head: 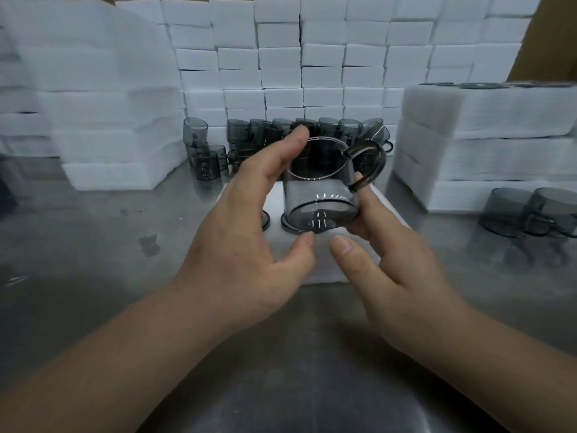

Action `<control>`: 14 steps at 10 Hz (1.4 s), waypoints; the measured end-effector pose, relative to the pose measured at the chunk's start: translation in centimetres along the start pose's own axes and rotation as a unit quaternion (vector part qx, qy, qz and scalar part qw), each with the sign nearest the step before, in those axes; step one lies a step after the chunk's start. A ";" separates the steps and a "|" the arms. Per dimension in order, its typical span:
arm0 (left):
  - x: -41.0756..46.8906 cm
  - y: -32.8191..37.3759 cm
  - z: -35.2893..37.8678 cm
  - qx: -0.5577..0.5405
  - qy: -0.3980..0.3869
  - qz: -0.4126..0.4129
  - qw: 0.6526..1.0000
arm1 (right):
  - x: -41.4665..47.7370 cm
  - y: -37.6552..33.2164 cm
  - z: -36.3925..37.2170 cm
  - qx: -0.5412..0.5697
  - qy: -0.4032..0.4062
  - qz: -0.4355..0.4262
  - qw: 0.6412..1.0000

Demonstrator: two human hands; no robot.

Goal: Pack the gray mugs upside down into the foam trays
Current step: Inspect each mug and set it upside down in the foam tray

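Left hand (246,226), right hand (399,276) round mug (318,192)

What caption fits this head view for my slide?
Left hand and right hand hold a gray mug tilted over a foam tray, more mugs behind.

Packing station, of the factory or warehouse sort. White foam blocks (321,54) stood stacked like a wall across the whole upper frame. More foam trays (499,145) were piled at right and left. Brown cardboard (552,42) showed at upper right. The steel desk (93,245) was bare and smudged. Identical gray mugs (331,126) crowded centre back, with more at the right edge.
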State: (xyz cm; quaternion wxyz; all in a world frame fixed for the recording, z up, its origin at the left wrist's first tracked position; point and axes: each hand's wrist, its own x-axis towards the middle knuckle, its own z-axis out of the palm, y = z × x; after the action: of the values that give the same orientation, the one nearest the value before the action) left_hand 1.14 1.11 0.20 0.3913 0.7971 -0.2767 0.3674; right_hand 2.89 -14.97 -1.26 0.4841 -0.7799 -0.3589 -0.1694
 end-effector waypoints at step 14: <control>0.3 0.2 -0.3 0.103 -0.050 -0.102 0.988 | 0.1 0.0 0.1 0.068 -0.022 0.018 0.997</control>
State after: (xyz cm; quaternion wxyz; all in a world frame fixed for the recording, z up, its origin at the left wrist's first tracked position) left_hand 1.05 1.18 0.60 0.3283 0.8744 -0.1739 0.3120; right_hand 2.92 -14.86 -1.24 0.5305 -0.7554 -0.3660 -0.1184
